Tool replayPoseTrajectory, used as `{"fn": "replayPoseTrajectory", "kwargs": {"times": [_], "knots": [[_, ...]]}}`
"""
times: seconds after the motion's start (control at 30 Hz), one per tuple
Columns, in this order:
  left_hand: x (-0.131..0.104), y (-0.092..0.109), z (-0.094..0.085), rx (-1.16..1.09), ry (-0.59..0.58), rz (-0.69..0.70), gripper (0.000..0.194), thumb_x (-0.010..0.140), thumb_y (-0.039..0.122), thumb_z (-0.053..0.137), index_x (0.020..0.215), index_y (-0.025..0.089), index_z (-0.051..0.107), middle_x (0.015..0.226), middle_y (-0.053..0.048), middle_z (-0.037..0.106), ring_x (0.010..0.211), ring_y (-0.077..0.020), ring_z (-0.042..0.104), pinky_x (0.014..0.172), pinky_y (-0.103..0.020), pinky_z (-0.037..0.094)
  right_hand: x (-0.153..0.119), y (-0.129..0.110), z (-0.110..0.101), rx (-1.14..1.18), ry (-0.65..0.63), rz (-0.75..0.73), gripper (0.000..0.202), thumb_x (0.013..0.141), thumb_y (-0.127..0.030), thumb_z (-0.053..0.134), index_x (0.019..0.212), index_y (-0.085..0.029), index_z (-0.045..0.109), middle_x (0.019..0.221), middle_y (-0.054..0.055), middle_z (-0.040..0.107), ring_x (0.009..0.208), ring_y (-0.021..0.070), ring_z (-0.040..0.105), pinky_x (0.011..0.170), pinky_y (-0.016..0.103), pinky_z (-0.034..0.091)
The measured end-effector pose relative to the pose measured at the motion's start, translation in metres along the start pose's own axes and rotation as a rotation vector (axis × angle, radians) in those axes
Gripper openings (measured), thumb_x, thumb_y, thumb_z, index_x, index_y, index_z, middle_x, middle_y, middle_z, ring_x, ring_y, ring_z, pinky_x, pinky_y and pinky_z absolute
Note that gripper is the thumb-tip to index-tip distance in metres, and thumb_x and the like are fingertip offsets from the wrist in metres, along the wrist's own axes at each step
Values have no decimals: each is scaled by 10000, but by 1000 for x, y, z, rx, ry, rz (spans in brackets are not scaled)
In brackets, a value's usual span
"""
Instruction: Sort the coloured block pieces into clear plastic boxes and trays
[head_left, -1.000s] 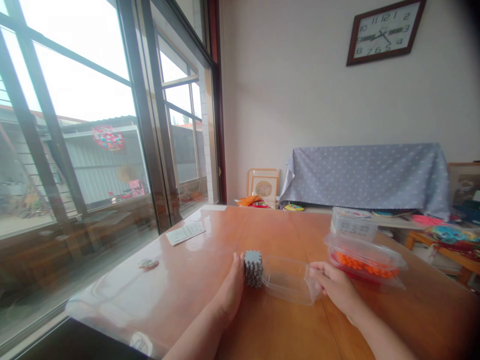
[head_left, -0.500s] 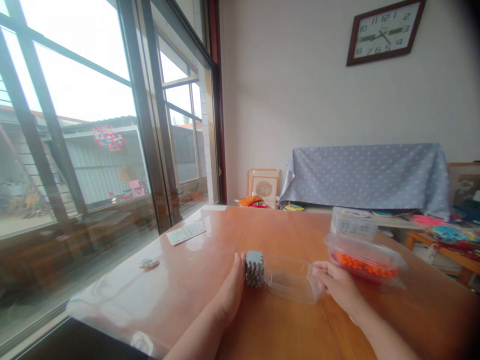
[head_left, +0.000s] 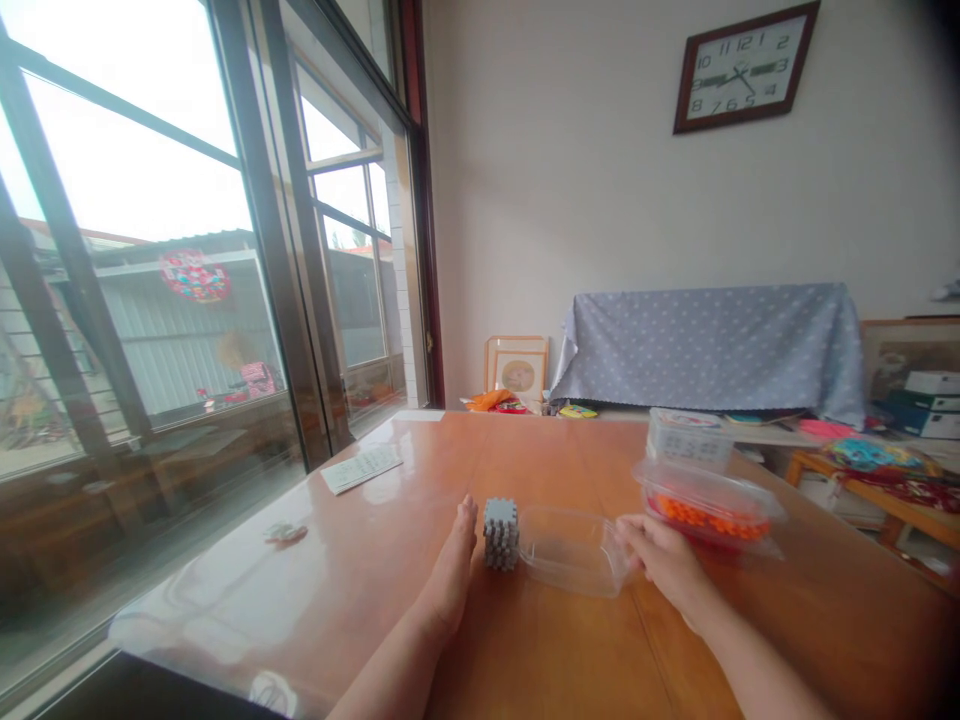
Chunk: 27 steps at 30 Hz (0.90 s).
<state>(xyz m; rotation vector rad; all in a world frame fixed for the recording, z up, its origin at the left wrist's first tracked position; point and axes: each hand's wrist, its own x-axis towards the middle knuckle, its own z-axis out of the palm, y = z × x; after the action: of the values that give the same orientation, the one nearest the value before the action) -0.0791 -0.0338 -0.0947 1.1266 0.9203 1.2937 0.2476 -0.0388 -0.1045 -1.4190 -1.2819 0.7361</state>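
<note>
print on the paper slip (head_left: 361, 467) is too small to read.

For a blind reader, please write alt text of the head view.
On a glossy orange-brown wooden table, a left hand lies flat beside a small grey notched foam cube, while a right hand grips an empty clear plastic tub.

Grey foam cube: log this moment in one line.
left hand beside grey foam cube | right hand on clear plastic tray | table

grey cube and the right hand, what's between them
In the head view, only the empty clear plastic tray lies between the grey cube and the right hand.
</note>
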Motion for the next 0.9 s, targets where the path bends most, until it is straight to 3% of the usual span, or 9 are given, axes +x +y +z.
{"fn": "replayPoseTrajectory", "kwargs": {"times": [0.2,0.37,0.5,0.7,0.9], "knots": [[14,-6,-10,115,220,35,801,963,736,382,1534,177,426,1582,-169,447,1487,-293,398,1235,-467,315,-7,-5,-5,-61,5,21,471,877,-643,535,845,-191,660,624,0,636,551,153,568,538,271,380],[15,-6,-10,99,224,60,781,934,760,426,1367,130,584,1459,-221,573,1377,-332,533,1174,-497,383,-12,4,-8,-95,25,31,489,895,-654,517,883,-189,670,758,28,717,576,153,599,595,288,427],[15,-7,-12,130,225,133,734,919,760,454,1234,128,655,1353,-216,653,1285,-340,605,1126,-499,417,-10,21,-10,-122,82,12,504,885,-666,516,918,-191,678,874,49,751,630,169,645,661,311,471],[19,-14,-21,435,249,293,584,964,682,406,1033,177,691,1101,-133,743,1094,-287,664,981,-384,482,-7,32,-10,-156,154,20,508,865,-664,521,916,-184,680,763,43,723,624,192,649,661,320,492],[25,-20,-27,531,256,281,522,969,628,408,993,182,676,1024,-114,743,1012,-265,671,922,-352,478,-9,32,-7,-213,146,-25,443,870,-612,493,834,-199,648,726,25,697,638,189,632,630,295,466]]}}
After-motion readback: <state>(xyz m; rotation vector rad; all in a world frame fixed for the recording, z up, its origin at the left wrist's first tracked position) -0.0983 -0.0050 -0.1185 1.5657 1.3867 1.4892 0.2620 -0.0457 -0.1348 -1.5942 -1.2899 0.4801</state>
